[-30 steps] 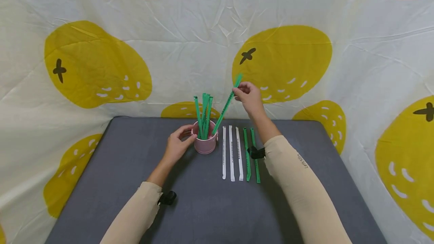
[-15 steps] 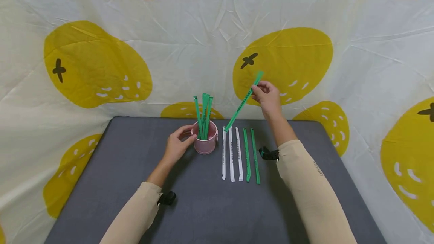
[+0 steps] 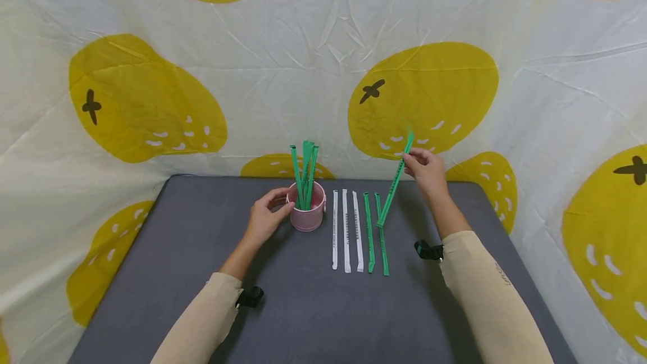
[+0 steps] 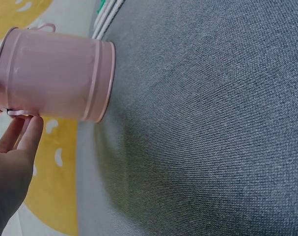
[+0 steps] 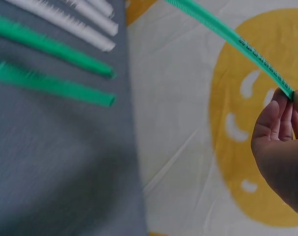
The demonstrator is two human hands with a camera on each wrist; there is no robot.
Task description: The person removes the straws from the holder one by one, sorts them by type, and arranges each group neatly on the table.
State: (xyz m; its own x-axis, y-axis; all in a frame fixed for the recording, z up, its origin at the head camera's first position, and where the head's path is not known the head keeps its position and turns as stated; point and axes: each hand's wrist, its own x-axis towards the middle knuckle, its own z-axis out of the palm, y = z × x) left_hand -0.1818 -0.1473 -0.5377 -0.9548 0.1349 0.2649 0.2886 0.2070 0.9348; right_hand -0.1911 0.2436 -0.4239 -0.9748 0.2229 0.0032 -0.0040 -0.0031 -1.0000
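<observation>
My right hand pinches a green paper-wrapped straw near its upper end and holds it tilted in the air. In the head view its lower end overlaps the rightmost green straw on the table. My left hand steadies a small pink bucket, thumb near the rim; the left wrist view has its fingers at the bucket's side lug. Several green wrapped straws stand in the bucket. Another green straw lies beside the rightmost one.
Three white wrapped straws lie parallel between the bucket and the green pair. All rest on a dark grey table. A white cloth with yellow fruit prints hangs behind the table's far edge.
My right hand has carried the green straw from above the bucket to the right, past the white straws, and then lower. The left hand and bucket stay in place.
</observation>
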